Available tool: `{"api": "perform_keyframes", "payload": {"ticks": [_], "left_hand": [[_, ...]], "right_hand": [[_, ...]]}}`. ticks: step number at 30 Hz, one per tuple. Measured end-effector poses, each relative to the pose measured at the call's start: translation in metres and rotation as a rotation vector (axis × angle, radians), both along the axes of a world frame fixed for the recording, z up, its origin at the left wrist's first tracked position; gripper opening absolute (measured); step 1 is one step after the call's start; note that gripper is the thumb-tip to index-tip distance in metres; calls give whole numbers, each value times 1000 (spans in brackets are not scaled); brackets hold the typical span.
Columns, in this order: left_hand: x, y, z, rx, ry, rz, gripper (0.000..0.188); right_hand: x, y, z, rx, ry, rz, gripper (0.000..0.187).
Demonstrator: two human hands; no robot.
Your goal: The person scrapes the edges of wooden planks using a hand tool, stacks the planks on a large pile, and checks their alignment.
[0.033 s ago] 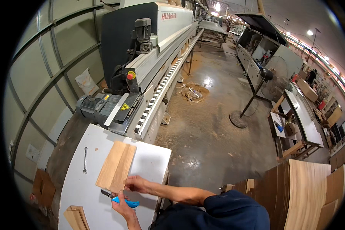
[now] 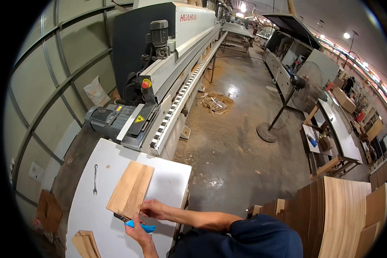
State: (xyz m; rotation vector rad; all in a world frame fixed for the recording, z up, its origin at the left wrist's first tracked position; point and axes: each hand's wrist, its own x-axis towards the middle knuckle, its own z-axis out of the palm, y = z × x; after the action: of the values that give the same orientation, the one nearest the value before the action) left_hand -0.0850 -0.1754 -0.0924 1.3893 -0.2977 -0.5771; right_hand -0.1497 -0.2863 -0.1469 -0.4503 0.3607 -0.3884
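Observation:
A light wooden board [image 2: 131, 187] lies tilted over the white table [image 2: 167, 182], its near end toward me. My left hand [image 2: 137, 234] is closed around a blue-handled tool [image 2: 148, 228], whose dark metal head sits at the board's near edge, partly hidden below it. The exact kind of tool cannot be made out. My right hand [image 2: 154, 209] pinches the board at its near right corner, close to my left thumb.
A wrench [image 2: 95, 179] lies on the table's left side, with wooden pieces [image 2: 85, 244] at the near left. Beyond stands a long machine [image 2: 163, 107]. A pedestal fan [image 2: 284, 107] stands on the floor at right, and stacked panels [image 2: 331, 215] rise at the near right.
The board has shifted slightly toward me, and its far end has swung a little right. More of the tool's dark head is now covered by the near edge.

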Motion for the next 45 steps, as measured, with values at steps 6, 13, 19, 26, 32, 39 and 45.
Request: {"api": "perform_keyframes", "payload": {"ticks": [6,13,19,26,32,39,45], "left_hand": [[4,18,35,-7,-64,-126,16],[27,30,64,1,-74,-274,21],[20,37,69,-30,-83,-208,26],[18,33,73,-178,64,-354,22],[24,38,52,-151,105,-380,27],[9,16,76,-119,158,-420,42],[-5,54,89,265,-467,-548,34]], "right_hand": [[-20,41,4,196,-16,-34,15],[-23,60,41,197,-240,-81,32],[-31,61,62,-154,-98,-296,35],[-44,65,85,-373,-54,-352,38],[-57,49,95,-501,-5,-265,38],[-76,20,76,-393,92,-342,44],[-72,27,112,-415,-74,-507,51]]}}
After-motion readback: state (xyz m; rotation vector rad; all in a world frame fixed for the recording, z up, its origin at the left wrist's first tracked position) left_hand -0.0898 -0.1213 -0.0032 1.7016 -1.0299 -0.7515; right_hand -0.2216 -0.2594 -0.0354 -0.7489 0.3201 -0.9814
